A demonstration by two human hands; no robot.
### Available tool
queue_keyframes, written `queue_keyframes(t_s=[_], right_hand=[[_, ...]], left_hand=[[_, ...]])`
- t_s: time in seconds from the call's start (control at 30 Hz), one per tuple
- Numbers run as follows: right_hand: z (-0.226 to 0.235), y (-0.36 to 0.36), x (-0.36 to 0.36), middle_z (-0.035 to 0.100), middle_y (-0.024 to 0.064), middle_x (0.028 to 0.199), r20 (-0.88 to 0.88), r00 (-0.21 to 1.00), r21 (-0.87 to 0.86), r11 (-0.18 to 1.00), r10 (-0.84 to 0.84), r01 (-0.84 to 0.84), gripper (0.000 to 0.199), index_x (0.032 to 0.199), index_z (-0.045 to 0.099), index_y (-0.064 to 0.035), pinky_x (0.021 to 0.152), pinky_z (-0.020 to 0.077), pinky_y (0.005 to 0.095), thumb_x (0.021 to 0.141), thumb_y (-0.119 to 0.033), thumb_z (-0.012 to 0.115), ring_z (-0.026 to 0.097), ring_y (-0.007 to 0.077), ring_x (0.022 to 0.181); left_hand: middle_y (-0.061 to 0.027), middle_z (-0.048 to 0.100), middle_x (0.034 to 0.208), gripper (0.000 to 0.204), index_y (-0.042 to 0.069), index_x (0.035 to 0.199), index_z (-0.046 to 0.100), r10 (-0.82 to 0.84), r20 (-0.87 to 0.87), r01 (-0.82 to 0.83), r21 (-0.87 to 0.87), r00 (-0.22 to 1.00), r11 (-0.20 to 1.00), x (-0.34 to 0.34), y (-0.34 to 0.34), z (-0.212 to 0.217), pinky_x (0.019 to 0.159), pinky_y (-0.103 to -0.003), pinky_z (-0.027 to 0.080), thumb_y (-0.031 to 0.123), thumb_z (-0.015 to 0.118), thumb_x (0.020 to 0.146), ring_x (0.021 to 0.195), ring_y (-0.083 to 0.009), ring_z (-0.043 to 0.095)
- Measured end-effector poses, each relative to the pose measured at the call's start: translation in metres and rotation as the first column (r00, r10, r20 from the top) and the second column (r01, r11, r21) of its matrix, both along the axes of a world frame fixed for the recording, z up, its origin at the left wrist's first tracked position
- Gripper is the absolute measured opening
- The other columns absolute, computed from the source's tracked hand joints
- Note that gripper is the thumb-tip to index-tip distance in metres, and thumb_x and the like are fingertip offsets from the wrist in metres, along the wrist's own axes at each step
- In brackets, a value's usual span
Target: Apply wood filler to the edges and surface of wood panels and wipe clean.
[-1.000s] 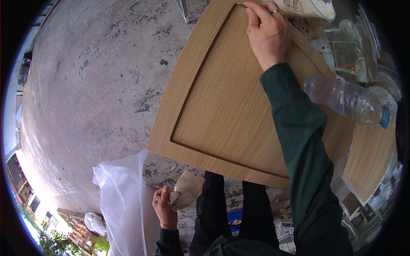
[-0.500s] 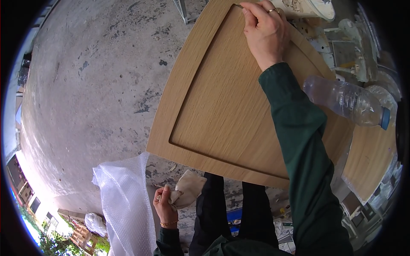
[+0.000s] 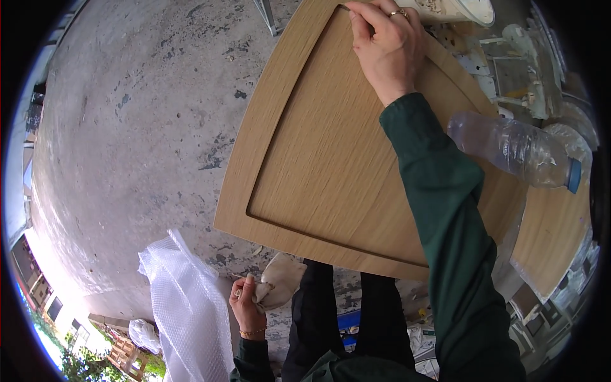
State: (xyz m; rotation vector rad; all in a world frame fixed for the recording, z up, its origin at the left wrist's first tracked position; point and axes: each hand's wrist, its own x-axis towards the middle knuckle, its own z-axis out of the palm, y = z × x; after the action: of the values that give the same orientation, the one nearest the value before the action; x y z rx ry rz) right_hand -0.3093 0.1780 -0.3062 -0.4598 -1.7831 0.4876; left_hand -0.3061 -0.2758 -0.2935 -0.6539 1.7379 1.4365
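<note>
A light wood-grain panel [image 3: 344,146] with a recessed centre and a dark groove around it lies in front of me. At the groove's far left corner, my right hand [image 3: 391,51] is closed in a pinch. What its fingertips hold is too small to make out. My left hand [image 3: 247,302] is low, nearer to me than the panel's edge, closed on a stained whitish cloth [image 3: 283,280]. A thin stick-like bit shows by its thumb. A clear plastic bottle [image 3: 509,148] with a blue cap lies on its side at the panel's right, beyond my right forearm.
Bubble wrap [image 3: 184,299] hangs at the lower left, beside my left hand. A white tub [image 3: 474,11] with pale paste stands past the panel's far right edge. Another wood-grain piece [image 3: 550,235] lies on the right. A metal leg [image 3: 266,18] stands on the worn concrete floor [image 3: 153,127].
My right hand has shifted slightly left along with the panel, whose near left corner now sits further left. The bubble wrap's top edge has folded over. My left hand still grips the cloth.
</note>
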Motion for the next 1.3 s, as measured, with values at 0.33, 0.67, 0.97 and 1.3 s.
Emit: queue_keyframes(t_s=[0.33, 0.67, 0.97, 1.3], right_hand=[[0.019, -0.009, 0.011, 0.056, 0.0055, 0.073, 0.425, 0.870, 0.250, 0.956, -0.249, 0.152, 0.007, 0.076, 0.063, -0.0077, 0.069, 0.0398, 0.0385, 0.074, -0.014, 0.061, 0.051, 0.0263, 0.073], [-0.011, 0.005, -0.002, 0.057, 0.0037, 0.074, -0.105, 0.994, 0.125, 0.992, 0.017, -0.004, 0.005, 0.073, 0.063, -0.0092, 0.071, 0.0384, 0.0394, 0.071, -0.014, 0.063, 0.050, 0.0257, 0.076], [0.004, -0.007, 0.005, 0.057, 0.0034, 0.072, 0.173, 0.985, 0.281, 0.959, -0.023, -0.027, 0.004, 0.071, 0.062, -0.0097, 0.070, 0.0383, 0.0394, 0.069, -0.013, 0.062, 0.051, 0.0256, 0.077], [0.013, -0.018, 0.015, 0.057, 0.0119, 0.079, 0.376, 0.890, 0.162, 0.964, -0.258, 0.211, 0.007, 0.089, 0.051, -0.0071, 0.068, 0.0434, 0.0406, 0.085, -0.013, 0.052, 0.056, 0.0306, 0.073]], left_hand=[[-0.0010, 0.057, 0.068, 0.013, 0.004, 0.077, 0.056, -0.005, 0.007, 0.005, 0.004, 1.000, 1.000, -0.001, 0.007, 0.003, 0.056, -0.023, 0.044, 0.012, 0.060, 0.087, 0.059, -0.0088, 0.053], [-0.0008, 0.057, 0.068, 0.013, 0.004, 0.078, 0.057, -0.005, 0.011, 0.005, 0.013, 1.000, 1.000, 0.005, 0.011, 0.003, 0.056, -0.023, 0.045, 0.013, 0.060, 0.087, 0.059, -0.0088, 0.054], [0.0010, 0.056, 0.067, 0.014, 0.004, 0.077, 0.058, -0.048, -0.007, 0.048, -0.011, 0.999, 0.999, 0.007, 0.007, 0.005, 0.055, -0.021, 0.042, 0.014, 0.060, 0.087, 0.058, -0.0074, 0.052], [0.0013, 0.056, 0.068, 0.013, 0.005, 0.077, 0.058, -0.034, -0.014, 0.033, -0.002, 0.999, 0.999, 0.003, 0.005, 0.004, 0.056, -0.021, 0.041, 0.013, 0.060, 0.087, 0.059, -0.0072, 0.051]])
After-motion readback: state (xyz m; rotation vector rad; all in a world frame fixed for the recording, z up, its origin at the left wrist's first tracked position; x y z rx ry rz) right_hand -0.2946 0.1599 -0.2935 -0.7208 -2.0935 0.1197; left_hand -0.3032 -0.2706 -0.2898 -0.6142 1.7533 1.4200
